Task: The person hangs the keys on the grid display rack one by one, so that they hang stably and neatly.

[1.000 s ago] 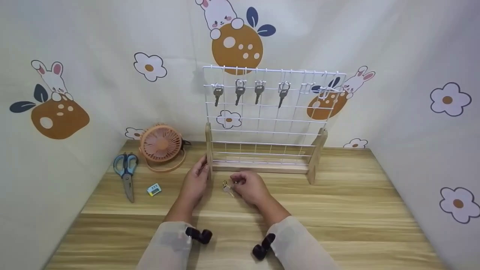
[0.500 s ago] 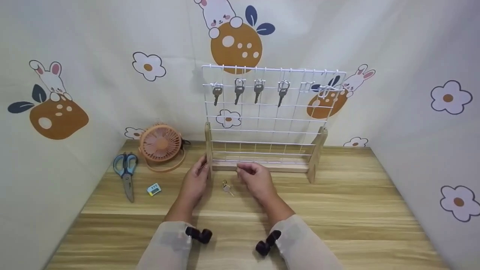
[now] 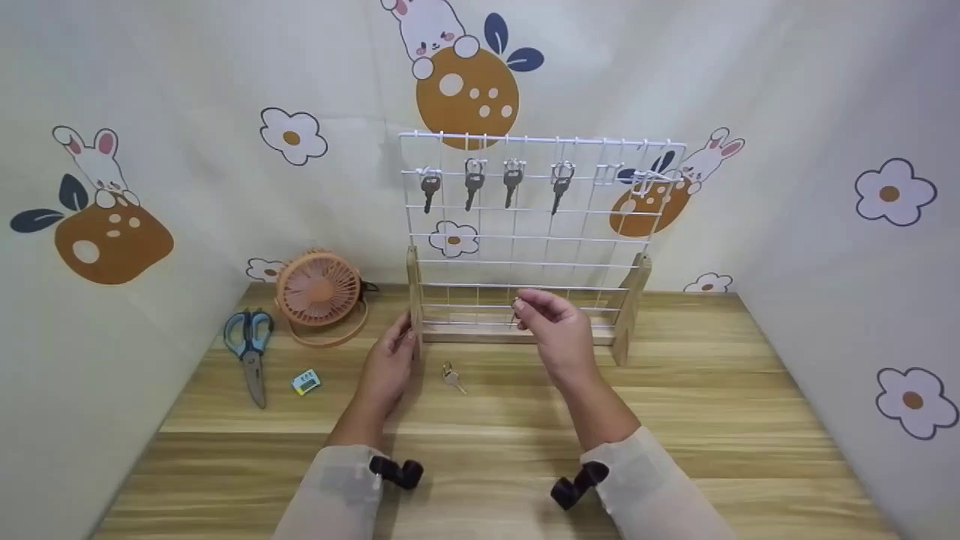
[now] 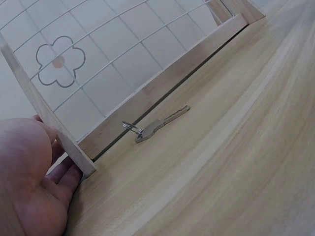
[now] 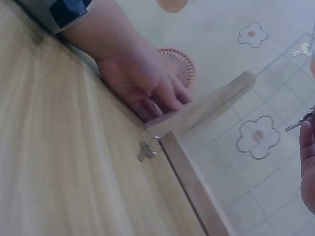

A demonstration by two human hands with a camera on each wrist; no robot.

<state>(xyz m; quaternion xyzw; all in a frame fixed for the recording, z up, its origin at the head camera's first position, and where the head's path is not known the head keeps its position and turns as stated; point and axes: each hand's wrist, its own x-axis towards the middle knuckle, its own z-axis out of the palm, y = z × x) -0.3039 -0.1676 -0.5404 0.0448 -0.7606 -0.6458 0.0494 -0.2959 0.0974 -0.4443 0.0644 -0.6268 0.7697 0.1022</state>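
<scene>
My left hand (image 3: 390,360) holds the wooden left leg (image 4: 61,128) of a white wire grid rack (image 3: 525,238). In the left wrist view its fingers pass behind that leg. Raised in front of the rack's lower wires, my right hand (image 3: 561,337) pinches a key (image 5: 296,125), partly hidden by the fingers. Another key (image 3: 453,378) with a metal ring lies on the table between the hands, close to the rack's base bar (image 4: 162,81). Several keys, such as the leftmost key (image 3: 430,192), hang from white hooks along the upper grid.
White hooks (image 3: 609,175) without keys sit at the grid's upper right. An orange fan (image 3: 319,289) stands left of the rack. Scissors (image 3: 251,352) and a small blue-and-yellow item (image 3: 306,382) lie on the wooden table (image 3: 712,420). Patterned cloth surrounds the table.
My right hand has lifted from the tabletop and moved right and forward with a key in its fingertips. The other key stays on the table, and my left hand keeps its place.
</scene>
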